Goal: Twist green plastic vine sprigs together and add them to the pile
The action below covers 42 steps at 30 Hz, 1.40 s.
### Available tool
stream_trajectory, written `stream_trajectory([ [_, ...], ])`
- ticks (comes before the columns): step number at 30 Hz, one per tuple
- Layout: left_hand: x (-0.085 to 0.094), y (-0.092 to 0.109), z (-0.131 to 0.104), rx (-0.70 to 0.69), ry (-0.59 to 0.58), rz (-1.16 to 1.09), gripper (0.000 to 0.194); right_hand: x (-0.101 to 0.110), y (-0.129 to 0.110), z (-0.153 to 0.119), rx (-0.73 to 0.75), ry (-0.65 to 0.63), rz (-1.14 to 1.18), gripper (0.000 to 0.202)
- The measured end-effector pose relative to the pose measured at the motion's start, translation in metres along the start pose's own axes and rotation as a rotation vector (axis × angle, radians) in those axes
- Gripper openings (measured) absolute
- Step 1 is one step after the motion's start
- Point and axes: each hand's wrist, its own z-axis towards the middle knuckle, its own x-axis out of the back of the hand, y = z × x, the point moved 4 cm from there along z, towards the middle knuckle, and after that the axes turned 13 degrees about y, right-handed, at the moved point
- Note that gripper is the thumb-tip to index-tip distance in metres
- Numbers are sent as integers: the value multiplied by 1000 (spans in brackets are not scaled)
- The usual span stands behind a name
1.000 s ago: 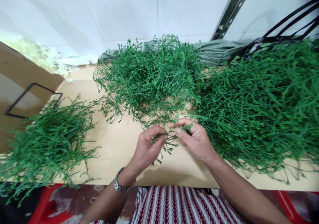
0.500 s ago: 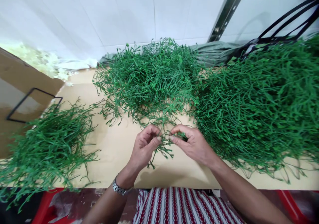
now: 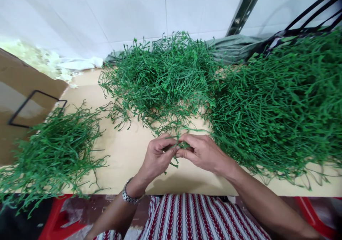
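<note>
My left hand (image 3: 159, 155) and my right hand (image 3: 199, 151) meet near the table's front edge, both pinching green artificial stems (image 3: 178, 139) between thumb and fingers. The fingertips nearly touch, and the exact grip is partly covered by the fingers. Small stem ends poke out below the left thumb, while one long thin stem (image 3: 197, 130) sticks out to the right above my right hand. Just beyond the hands lies a loose heap of green stems (image 3: 162, 79). A larger pile of such stems (image 3: 280, 115) spreads to the right of my right hand.
Another bunch of stems (image 3: 58, 151) hangs over the front edge at left. Beside it stand a cardboard box (image 3: 24, 90) and a black wire frame (image 3: 20, 108). Pale flowers (image 3: 40, 60) lie behind. A white wall with a metal upright (image 3: 244, 10) closes the back.
My hands have come closer together, with the right moving left toward the other. A long stem now points right above my right hand, and fewer stem ends show below the fingers.
</note>
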Motion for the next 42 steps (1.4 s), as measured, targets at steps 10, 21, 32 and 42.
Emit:
stream_trajectory([
  [10,-11,12,-4,-226,-353,216,27,-5,6,-5,173,-289,-37,19],
  [21,-4,-6,3,125,-365,-157,20,-6,24,-11,-120,-270,411,25],
  [32,-2,-13,-2,172,69,-175,12,-19,21,-6,-412,40,577,28],
  [42,-4,-3,-3,-135,66,31,5,-28,22,-12,-647,66,908,36],
])
